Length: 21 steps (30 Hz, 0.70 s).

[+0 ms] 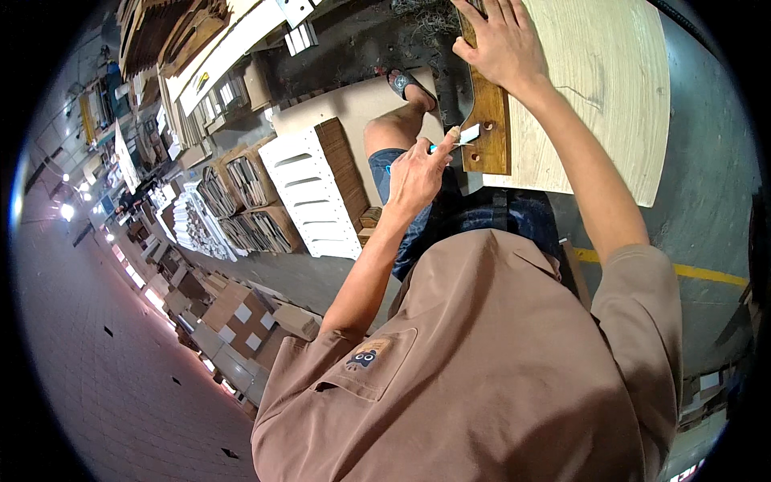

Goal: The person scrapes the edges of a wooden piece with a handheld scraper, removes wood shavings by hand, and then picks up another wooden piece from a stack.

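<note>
A brown stained wooden piece (491, 104) with a curved edge and small round holes near its lower end lies along the left edge of a pale wood-grain board (598, 88). My right hand (504, 44) rests on the far part of that brown piece with its fingers spread. Closed around a small blue-handled tool with a flat white end (470, 135) is my left hand (416, 173); the white end is over the lower left edge of the brown piece. The fingers cover most of the handle, so the tool's exact kind is hidden.
To the left stands a stack of white-topped, notched panels (312, 191). Beyond it are bundles of boards (245, 189) and cardboard boxes (241, 317). My leg (393, 132) is left of the work. A yellow line (707, 275) crosses the grey floor at right.
</note>
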Available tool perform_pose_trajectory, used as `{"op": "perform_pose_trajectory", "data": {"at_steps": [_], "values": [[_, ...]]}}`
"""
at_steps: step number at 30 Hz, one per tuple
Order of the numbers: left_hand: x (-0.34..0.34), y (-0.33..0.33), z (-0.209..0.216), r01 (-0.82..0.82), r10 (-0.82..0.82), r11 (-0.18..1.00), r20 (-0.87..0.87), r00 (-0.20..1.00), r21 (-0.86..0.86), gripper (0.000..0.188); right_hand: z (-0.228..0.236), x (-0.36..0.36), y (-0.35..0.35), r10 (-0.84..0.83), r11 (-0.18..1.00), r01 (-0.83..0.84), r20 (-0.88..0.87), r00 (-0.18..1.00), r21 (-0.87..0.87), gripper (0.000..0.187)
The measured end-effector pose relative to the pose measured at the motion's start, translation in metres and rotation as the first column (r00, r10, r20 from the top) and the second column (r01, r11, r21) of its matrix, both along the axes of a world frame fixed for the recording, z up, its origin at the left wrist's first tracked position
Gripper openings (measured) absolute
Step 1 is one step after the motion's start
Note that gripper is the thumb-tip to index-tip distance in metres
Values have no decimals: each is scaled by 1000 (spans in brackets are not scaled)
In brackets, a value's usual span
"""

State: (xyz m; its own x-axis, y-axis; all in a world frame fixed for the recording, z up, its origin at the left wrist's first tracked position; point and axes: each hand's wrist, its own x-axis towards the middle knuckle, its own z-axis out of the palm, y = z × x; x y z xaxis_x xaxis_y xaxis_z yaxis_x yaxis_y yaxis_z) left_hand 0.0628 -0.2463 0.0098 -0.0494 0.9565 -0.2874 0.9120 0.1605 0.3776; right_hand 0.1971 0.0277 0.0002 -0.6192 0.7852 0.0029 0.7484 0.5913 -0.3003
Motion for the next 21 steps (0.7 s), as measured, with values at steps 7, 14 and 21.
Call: {"op": "perform_pose_trajectory", "data": {"at_steps": [7, 14, 21], "values": [[-29, 42, 5, 171, -170, 985, 15, 985, -25, 58, -7, -2, 2, -13, 1000, 14, -29, 999, 28, 85], [-50, 86, 4, 367, -366, 930, 47, 929, -17, 59, -2, -5, 4, -3, 1000, 3, -4, 1000, 15, 88], [-43, 96, 5, 286, -284, 958, 120, 951, -1, 51, 2, -10, 6, -1, 999, 3, 75, 997, -35, 90]]}}
